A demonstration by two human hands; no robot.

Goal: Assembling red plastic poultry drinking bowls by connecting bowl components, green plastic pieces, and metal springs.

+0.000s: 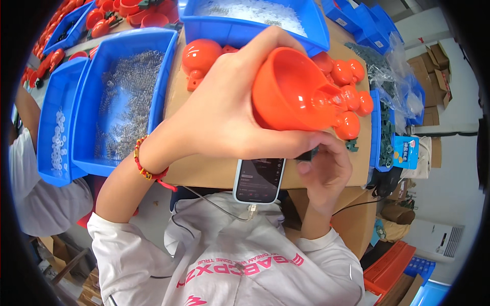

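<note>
My left hand (219, 112) is wrapped round an orange-red plastic cup-shaped part (291, 92), its hollow side up and a narrow ribbed neck toward the right. Below the cup, my right hand (329, 171) has its fingers curled on a small dark green plastic piece (307, 155), mostly hidden by the thumb and fingers. Beyond the cup to the right lies a cluster of glossy orange-red ball-shaped parts (348, 125). A larger orange-red part with a round end (200, 57) rests behind my left hand. On the near table edge, under my hands, is a lit phone (259, 179) with a cable plugged in.
At left, one blue bin (162, 97) holds metal springs; a narrower bin (45, 137) holds small translucent rings. A blue bin of white pieces (319, 38) stands at the back. Dark green parts fill a bin (376, 137) at right. Another person's arm (28, 109) is far left.
</note>
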